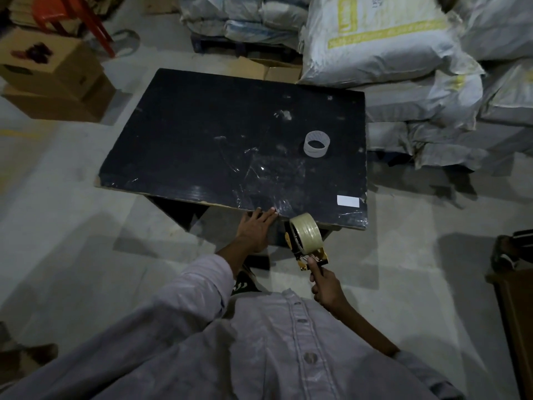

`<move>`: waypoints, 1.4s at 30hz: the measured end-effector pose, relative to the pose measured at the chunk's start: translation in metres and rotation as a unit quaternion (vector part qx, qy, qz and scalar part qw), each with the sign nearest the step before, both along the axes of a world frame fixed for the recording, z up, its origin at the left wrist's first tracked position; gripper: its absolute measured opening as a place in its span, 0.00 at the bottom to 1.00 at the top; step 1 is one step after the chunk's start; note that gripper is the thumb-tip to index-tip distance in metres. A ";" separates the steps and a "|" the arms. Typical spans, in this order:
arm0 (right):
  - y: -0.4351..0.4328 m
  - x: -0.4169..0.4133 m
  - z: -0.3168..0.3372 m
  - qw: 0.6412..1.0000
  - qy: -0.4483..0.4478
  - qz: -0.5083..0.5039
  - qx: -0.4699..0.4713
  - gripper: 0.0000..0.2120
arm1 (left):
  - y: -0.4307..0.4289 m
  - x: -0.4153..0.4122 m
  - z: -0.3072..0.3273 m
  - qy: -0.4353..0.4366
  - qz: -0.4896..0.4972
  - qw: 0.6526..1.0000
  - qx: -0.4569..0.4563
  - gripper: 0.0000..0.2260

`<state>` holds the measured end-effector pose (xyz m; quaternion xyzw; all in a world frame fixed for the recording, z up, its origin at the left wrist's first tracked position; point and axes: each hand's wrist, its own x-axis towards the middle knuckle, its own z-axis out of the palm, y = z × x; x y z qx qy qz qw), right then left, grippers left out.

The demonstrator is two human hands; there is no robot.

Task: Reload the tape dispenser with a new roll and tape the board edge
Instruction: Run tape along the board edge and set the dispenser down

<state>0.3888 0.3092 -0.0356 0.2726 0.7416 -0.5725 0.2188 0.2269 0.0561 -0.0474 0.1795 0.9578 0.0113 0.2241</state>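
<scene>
A large black board [202,134] lies flat on a low stand, with clear tape strips shining near its front edge. My left hand [256,229] rests flat against that front edge, fingers spread. My right hand [326,287] grips the handle of a black and yellow tape dispenser [305,249] just below the board's front edge. A full roll of clear tape [307,232] sits in the dispenser. An empty white tape core [317,144] stands on the board toward its right side. A small white label [348,200] is stuck near the board's front right corner.
Stacked white sacks [403,53] crowd the board's right and far sides. Cardboard boxes [52,76] stand at the far left beside a red chair leg [98,27]. A flattened carton [274,70] lies behind the board. A brown box [516,307] stands at the right. Grey concrete floor [72,226] surrounds everything.
</scene>
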 end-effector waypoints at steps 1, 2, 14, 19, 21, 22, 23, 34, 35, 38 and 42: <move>-0.001 0.000 0.000 1.000 0.001 0.001 0.001 0.38 | 0.000 -0.001 0.001 -0.007 0.001 1.000 0.000 0.47; -0.002 0.000 0.000 1.000 0.000 -0.001 0.001 0.38 | 0.000 -0.001 0.001 -0.010 0.000 1.000 -0.004 0.47; -0.013 -0.025 0.023 0.995 -0.089 -0.024 -0.026 0.41 | 0.003 0.000 0.015 -0.048 0.016 0.999 -0.003 0.50; -0.003 0.003 -0.010 0.990 -0.113 0.018 -0.085 0.31 | 0.005 -0.005 0.021 -0.063 0.024 0.998 0.008 0.43; 0.013 0.023 -0.029 0.992 -0.108 -0.061 -0.038 0.36 | 0.005 -0.007 0.016 -0.063 0.034 0.997 0.013 0.40; 0.022 0.029 -0.030 0.987 -0.128 -0.097 -0.012 0.32 | 0.003 -0.005 0.014 -0.067 0.045 0.997 0.018 0.40; 0.029 0.034 -0.024 0.983 -0.155 -0.096 0.008 0.32 | 0.001 -0.002 0.011 -0.070 0.054 0.996 0.022 0.39; 0.030 0.066 -0.009 0.977 -0.204 0.026 0.062 0.44 | -0.006 0.025 -0.017 -0.046 0.084 0.995 0.020 0.34; 0.027 0.063 -0.004 0.977 -0.197 0.037 0.076 0.44 | -0.007 0.032 -0.017 -0.053 0.096 0.994 0.021 0.35; 0.017 0.054 0.008 0.981 -0.179 0.040 0.064 0.44 | -0.011 0.051 -0.015 -0.067 0.121 0.990 0.041 0.37; 0.011 0.042 0.022 0.987 -0.160 0.016 0.011 0.44 | -0.014 0.067 -0.010 -0.038 0.150 0.986 0.061 0.37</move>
